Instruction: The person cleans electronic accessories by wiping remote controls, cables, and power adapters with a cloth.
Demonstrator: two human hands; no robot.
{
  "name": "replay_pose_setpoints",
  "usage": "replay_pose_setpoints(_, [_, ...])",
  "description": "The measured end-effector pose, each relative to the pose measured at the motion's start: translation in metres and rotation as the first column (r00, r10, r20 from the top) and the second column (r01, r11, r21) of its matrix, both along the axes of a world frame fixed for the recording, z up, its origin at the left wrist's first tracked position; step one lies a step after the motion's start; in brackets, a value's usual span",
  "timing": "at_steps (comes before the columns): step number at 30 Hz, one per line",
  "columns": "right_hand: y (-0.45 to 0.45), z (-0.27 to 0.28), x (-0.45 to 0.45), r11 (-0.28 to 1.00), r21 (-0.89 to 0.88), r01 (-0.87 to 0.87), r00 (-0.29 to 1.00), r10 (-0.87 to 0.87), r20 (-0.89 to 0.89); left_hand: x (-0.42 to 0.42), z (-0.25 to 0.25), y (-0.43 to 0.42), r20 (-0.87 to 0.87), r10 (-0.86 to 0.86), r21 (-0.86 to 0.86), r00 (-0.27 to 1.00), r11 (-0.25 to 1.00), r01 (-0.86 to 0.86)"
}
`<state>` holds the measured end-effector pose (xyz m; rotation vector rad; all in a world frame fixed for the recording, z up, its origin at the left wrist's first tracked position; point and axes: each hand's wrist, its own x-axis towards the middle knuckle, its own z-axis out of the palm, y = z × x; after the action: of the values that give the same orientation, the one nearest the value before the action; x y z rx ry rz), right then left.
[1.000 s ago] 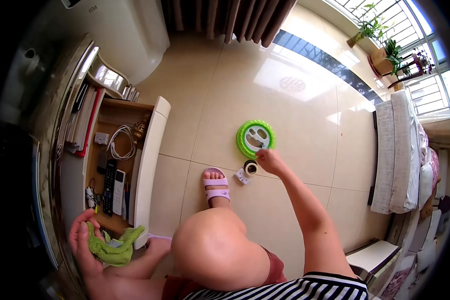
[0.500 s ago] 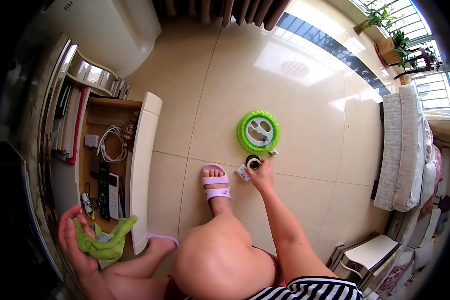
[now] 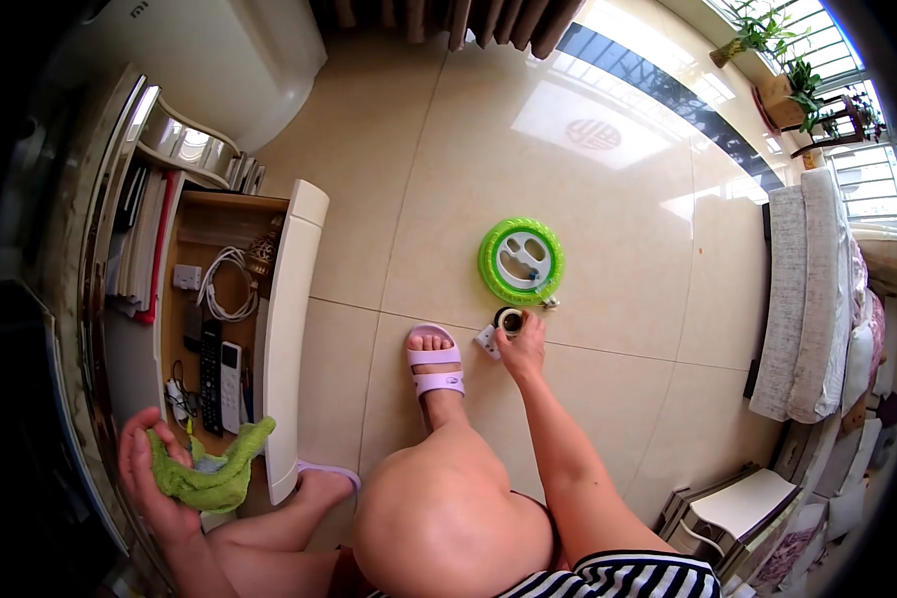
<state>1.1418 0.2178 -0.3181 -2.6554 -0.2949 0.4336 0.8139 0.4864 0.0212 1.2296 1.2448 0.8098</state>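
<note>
A crumpled green cloth (image 3: 231, 480) hangs over the open drawer's near end, with my left hand (image 3: 159, 473) holding it at its left side. Down on the floor, my right hand (image 3: 524, 347) grips a roll of tape (image 3: 510, 320) by its right side; the roll's ring faces up and its centre looks dark. Touching or very close to the roll is a small white plug adapter (image 3: 487, 341). Just beyond lies a round bright-green reel (image 3: 521, 261) with a pale grip plate in its middle.
The pulled-out drawer (image 3: 294, 339) holds a black remote (image 3: 210, 379), a white remote (image 3: 230, 389), a coiled white cable (image 3: 227, 284) and a white adapter (image 3: 186, 277). My slippered foot (image 3: 435, 359) stands left of the roll. A grey sofa (image 3: 802, 299) is at right.
The view has shifted slightly, moving the scene a little to the right. Both hands keep their holds on the cloth and the tape roll.
</note>
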Motion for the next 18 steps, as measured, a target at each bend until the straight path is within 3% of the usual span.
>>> replay_pose_setpoints(6, [0.011,0.007,0.001,0.995,-0.095,-0.017,0.999,0.013,-0.035,-0.003,-0.001,-0.001,0.001,0.015,0.009,1.0,1.0,-0.015])
replay_pose_setpoints(15, [0.006,-0.016,0.007,1.0,0.027,0.004,1.0,-0.004,0.004,-0.002,0.002,-0.002,0.009,0.008,0.028,1.0,1.0,-0.008])
replay_pose_setpoints(18, [0.004,-0.02,0.009,1.0,-0.003,-0.023,0.998,0.023,0.052,-0.004,0.001,-0.002,0.01,0.013,0.024,1.0,1.0,-0.014])
